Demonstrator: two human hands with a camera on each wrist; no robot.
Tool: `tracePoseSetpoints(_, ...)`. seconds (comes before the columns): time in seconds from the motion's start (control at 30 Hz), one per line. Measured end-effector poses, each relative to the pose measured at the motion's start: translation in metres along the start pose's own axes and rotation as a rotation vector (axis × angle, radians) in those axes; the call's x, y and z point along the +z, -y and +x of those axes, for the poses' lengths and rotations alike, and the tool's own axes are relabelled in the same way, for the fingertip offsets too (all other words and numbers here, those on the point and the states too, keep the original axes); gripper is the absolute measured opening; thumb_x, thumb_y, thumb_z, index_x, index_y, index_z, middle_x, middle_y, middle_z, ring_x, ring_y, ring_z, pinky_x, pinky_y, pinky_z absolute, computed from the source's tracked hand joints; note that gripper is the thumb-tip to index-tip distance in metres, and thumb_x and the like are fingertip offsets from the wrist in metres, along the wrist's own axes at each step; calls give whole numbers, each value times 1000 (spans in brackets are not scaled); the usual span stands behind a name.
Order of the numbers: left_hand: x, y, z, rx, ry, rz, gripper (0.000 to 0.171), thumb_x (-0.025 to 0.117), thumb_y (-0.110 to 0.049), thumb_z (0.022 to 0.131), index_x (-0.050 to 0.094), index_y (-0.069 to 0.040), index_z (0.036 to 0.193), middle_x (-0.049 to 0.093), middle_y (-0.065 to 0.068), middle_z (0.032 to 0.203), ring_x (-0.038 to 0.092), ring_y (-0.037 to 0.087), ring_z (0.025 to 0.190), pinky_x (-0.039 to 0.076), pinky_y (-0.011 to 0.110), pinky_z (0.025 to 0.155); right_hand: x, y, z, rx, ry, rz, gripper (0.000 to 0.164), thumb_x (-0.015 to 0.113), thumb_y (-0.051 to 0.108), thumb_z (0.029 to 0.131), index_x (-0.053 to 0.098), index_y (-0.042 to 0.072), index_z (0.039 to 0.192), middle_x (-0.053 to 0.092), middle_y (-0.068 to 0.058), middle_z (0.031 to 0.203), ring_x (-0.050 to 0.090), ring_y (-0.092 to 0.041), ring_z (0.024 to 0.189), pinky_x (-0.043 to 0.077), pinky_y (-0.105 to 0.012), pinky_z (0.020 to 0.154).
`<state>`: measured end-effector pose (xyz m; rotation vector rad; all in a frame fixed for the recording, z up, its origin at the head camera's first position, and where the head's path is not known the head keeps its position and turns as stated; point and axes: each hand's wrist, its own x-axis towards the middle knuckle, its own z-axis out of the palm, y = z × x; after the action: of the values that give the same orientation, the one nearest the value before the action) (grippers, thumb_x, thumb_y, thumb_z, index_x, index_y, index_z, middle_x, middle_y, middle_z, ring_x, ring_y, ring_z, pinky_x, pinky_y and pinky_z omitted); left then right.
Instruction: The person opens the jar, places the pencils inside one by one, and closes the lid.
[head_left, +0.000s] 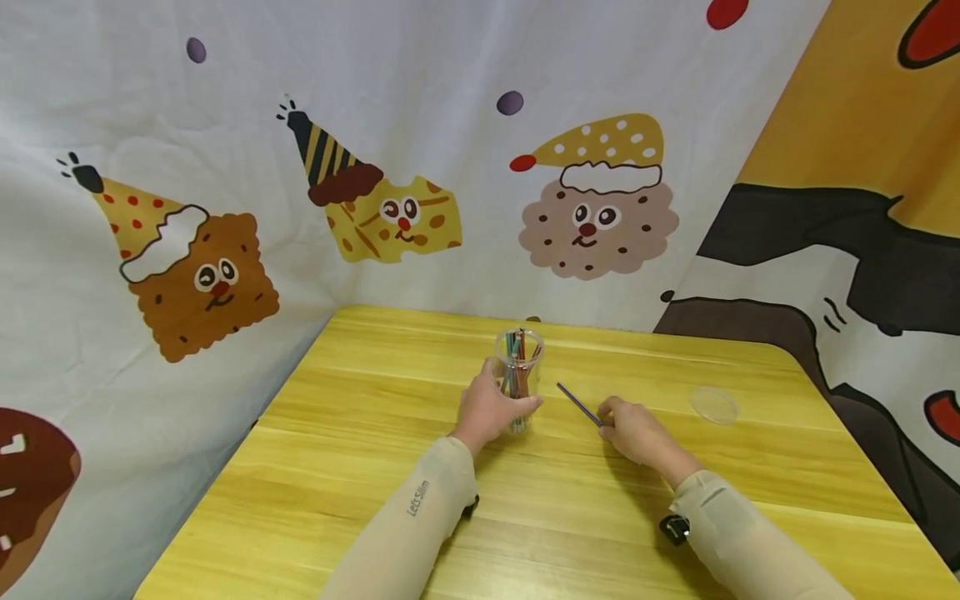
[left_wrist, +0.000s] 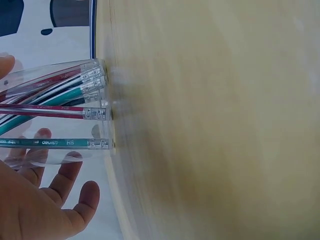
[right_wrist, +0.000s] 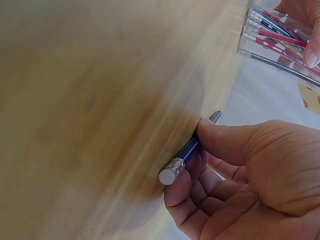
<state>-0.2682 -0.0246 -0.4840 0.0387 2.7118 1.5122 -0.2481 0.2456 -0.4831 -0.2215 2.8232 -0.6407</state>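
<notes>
A clear plastic cup (head_left: 530, 358) stands upright on the table, holding several pencils (left_wrist: 60, 107) in red, teal and dark tones, their eraser ends down. My left hand (head_left: 491, 408) grips the cup round its side, thumb across the front. To the right of the cup, my right hand (head_left: 637, 431) pinches a dark blue pencil (head_left: 577, 403) near its eraser end, between thumb and fingers. In the right wrist view that pencil (right_wrist: 190, 148) shows a white eraser and silver ferrule, close above or touching the wood; which of these I cannot tell.
A round clear lid (head_left: 715, 405) lies on the yellow wooden table (head_left: 360, 450), right of my right hand. Behind the table's far edge hangs a white cloth (head_left: 420, 67) printed with cartoon biscuits and cheese.
</notes>
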Motion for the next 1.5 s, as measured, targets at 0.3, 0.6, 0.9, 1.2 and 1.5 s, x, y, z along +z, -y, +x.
tracePoseSetpoints(0.3,-2,-4,-7,17,22,-63,87,92,-51,81,48,-21,151,65,5,145,70,24,113,58,50,100,0,-3,-7,-49,-27,-16,27,67,11,105,64,-1,128,76,-22,115,75,-30,98,60,-40,75)
tracePoseSetpoints(0.6,-1,2,-14,45,45,-176,80,92,-43,84,48,-23,148,66,7,137,69,25,116,58,51,102,4,-1,-20,-212,-16,-82,11,64,2,103,67,8,111,72,-4,102,67,-21,96,58,-45,84)
tracePoseSetpoints(0.9,1,6,-22,48,67,-227,81,90,-41,87,46,-21,152,64,9,140,68,27,121,57,53,105,10,3,-30,-179,-41,-80,12,68,3,102,67,5,113,74,-9,107,72,-31,107,60,-50,92)
tracePoseSetpoints(1.2,-5,3,-32,54,71,-162,80,91,-43,84,49,-19,148,67,9,132,72,24,110,61,49,98,4,-4,-47,-283,9,-68,10,63,0,97,67,0,106,70,-7,92,63,-18,82,54,-36,71)
tracePoseSetpoints(1.5,-17,0,-56,59,126,-193,80,93,-39,84,51,-23,150,62,7,146,69,32,120,59,52,101,-51,9,-78,-357,157,569,24,51,8,113,54,-5,133,69,-17,108,73,-20,97,61,-27,85)
